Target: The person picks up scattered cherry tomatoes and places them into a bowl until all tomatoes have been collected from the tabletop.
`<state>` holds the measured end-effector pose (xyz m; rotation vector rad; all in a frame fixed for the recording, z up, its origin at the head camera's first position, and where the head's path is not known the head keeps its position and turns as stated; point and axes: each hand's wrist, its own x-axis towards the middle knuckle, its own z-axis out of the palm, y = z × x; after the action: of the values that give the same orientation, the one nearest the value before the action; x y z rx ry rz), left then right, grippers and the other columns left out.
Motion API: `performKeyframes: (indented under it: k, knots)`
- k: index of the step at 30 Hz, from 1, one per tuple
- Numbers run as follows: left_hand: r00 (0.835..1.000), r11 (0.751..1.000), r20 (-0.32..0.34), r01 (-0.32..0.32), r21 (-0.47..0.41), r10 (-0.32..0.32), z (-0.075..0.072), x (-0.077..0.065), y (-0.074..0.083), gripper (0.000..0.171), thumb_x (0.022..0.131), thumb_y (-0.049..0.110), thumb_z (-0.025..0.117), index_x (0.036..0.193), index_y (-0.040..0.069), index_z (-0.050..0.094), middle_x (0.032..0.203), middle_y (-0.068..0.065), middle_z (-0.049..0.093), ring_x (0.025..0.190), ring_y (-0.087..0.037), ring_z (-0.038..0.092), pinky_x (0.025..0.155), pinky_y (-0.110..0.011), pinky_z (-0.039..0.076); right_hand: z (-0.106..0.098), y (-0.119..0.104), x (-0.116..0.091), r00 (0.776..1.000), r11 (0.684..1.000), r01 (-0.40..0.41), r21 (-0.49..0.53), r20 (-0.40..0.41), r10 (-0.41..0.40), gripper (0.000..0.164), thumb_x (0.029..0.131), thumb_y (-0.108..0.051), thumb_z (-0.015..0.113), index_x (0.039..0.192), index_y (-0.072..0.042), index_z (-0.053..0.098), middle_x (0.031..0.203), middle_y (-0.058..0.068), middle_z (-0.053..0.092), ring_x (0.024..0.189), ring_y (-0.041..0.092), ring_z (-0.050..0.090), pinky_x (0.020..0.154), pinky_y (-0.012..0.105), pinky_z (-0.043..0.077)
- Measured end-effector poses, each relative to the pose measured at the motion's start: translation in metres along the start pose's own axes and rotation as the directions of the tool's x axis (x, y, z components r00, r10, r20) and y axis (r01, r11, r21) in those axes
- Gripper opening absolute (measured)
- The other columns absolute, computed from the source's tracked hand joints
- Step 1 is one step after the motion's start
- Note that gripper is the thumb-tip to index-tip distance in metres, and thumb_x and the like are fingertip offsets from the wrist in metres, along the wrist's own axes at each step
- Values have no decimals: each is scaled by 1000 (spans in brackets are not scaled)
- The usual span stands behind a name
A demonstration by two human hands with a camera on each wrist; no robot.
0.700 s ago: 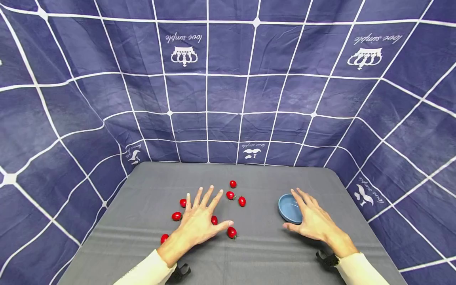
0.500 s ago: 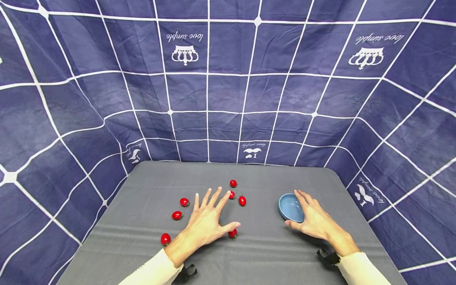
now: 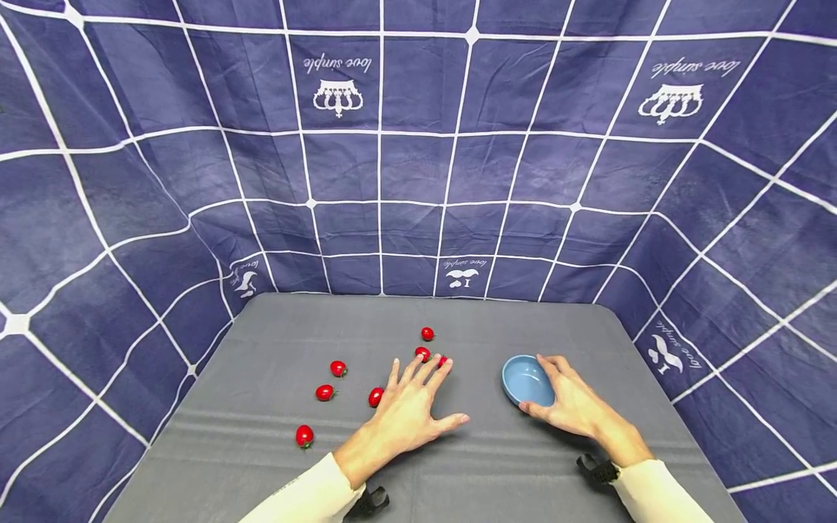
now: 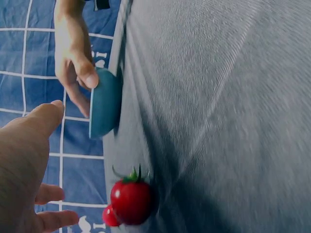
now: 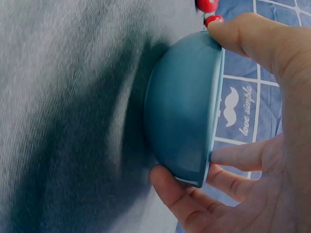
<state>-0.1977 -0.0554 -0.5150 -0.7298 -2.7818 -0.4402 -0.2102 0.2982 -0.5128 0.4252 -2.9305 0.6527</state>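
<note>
My left hand hovers over the middle of the table, fingers spread and holding nothing. Cherry tomatoes lie around it. One is just left of the fingers, and another is partly covered by the fingertips. In the left wrist view a tomato with a green stem sits below the hand. On the right, my right hand holds a small blue bowl by its rim, thumb on the near side. The right wrist view shows the bowl's outer wall between thumb and fingers.
Farther left lie more tomatoes, with two others behind. Another tomato lies toward the back. Grey cloth covers the table. A blue curtain with white grid lines surrounds its back and sides.
My left hand has moved right across the tomatoes, uncovering some and covering one near the front. The right hand has taken hold of the bowl, which has shifted slightly left.
</note>
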Motion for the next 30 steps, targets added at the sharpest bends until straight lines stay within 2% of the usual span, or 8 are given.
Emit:
performKeyframes:
  k: [6,12,18,30]
  knots:
    - [1000,1000,10,-11,-19,12,9,7,11,96,96,80,79,171,24,60,173,-3,64,164,-39,58,135,-77,39,2,-7,2,1000,1000,9,14,24,-9,111,88,-55,97,166,11,53,155,27,62,135,44,73,113,62,62]
    - [999,999,13,-42,-2,42,14,16,20,93,98,79,79,169,23,61,171,1,67,161,-35,61,138,-72,39,2,-14,3,998,1000,29,10,55,-30,108,88,-51,97,165,11,54,157,24,62,135,37,73,114,59,62]
    - [998,998,25,-56,-27,57,18,25,29,91,99,76,80,169,21,62,169,4,68,159,-32,62,138,-71,41,2,-22,5,994,998,66,6,87,-66,105,86,-47,98,164,10,56,156,23,63,133,35,73,112,58,63]
    - [996,996,43,-77,-48,79,18,28,19,81,99,68,85,162,19,69,161,3,75,154,-32,67,136,-71,43,14,-45,12,984,992,123,32,127,-127,106,86,-48,99,165,8,56,155,16,64,131,29,74,110,51,64]
